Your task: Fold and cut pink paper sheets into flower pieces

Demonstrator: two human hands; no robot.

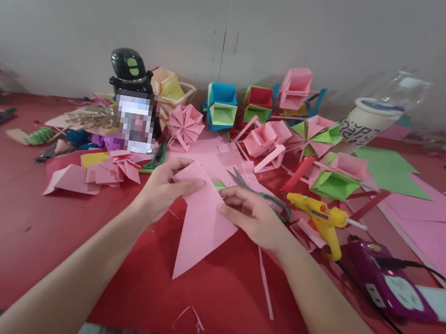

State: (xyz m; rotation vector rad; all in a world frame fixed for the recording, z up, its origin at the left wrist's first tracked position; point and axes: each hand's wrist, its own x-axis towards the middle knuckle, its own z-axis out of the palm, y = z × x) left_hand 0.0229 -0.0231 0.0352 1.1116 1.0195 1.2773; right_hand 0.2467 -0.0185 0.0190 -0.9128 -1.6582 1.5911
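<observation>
Between my hands is a folded sheet of pink paper [204, 220], its lower point hanging toward me above the red tabletop. My left hand [167, 186] pinches its upper left corner, thumb on top. With thumb and fingers, my right hand [247, 211] grips the right edge. Just behind my right hand lie scissors [282, 207] with dark green handles, blades pointing left. A yellow glue gun [321, 213] rests to the right of them. A thin pink paper strip [266, 284] lies below my right wrist.
Folded paper models, including a blue and green one [220, 107], line the wall. Left are a phone [134, 122] against a black stand and pink scraps [72, 180]. Right are a paper cup [367, 125], pink sheets [431, 239] and a purple power strip [389, 281] with a cable.
</observation>
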